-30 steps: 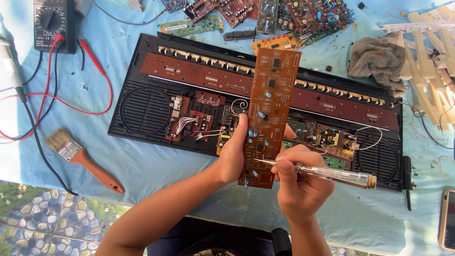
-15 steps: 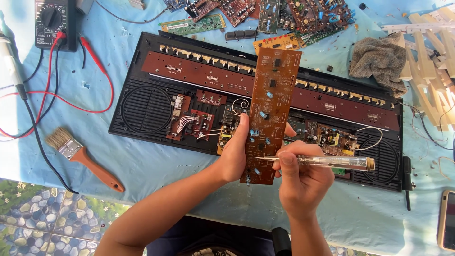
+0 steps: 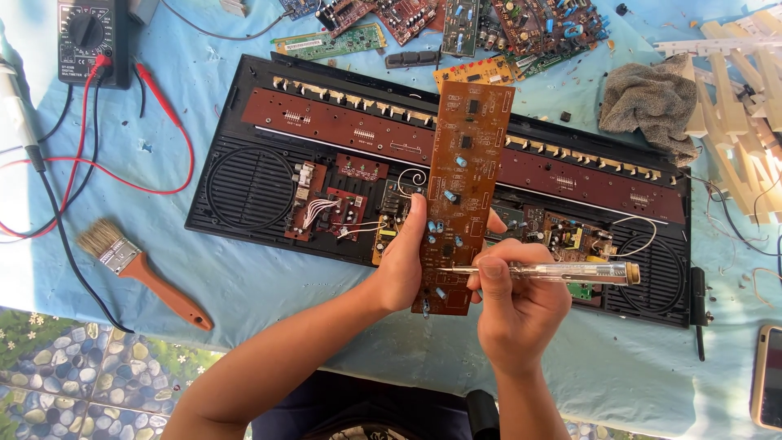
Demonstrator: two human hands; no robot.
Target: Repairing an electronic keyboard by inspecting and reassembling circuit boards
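Hands (image 3: 456, 277) gripping board (image 3: 466, 179) edges, screwdriver (image 3: 554, 273)

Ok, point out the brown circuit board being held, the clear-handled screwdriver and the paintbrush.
Circuit board (image 3: 471, 155), head view, upper middle of its brown face.
Screwdriver (image 3: 570, 272), head view, middle of the clear handle.
Paintbrush (image 3: 163, 287), head view, middle of the orange handle.

A paintbrush (image 3: 142, 270) lies on the blue desk (image 3: 244, 285) near a black meter (image 3: 91, 41) with red wires (image 3: 167, 106), and a gray rag (image 3: 652, 102) sits by white sticks (image 3: 733, 122).
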